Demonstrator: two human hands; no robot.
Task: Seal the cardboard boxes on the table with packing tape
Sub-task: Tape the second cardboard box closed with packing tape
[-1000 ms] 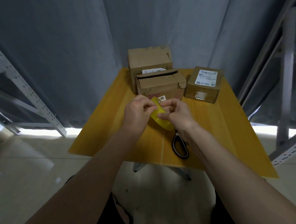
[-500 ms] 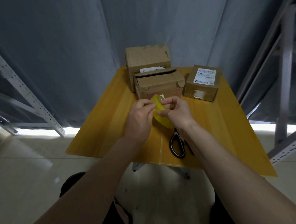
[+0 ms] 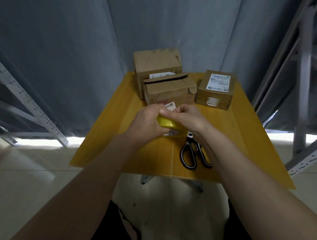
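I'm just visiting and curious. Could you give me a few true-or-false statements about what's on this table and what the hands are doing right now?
1. Both hands hold the yellow tape roll. True.
2. The scissors are in the right hand. False: they lie on the table beside the right forearm.
3. Three cardboard boxes stand on the table. True.
4. The middle box is neatly sealed. False: its top flap gapes open.
5. The left hand rests on the right box. False: it grips the tape.

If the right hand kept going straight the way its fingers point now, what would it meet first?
The right hand points left toward the left hand, both gripping the yellow tape roll. Going on, it would most likely meet the left hand's fingers first; they already look nearly touching, though depth is unclear.
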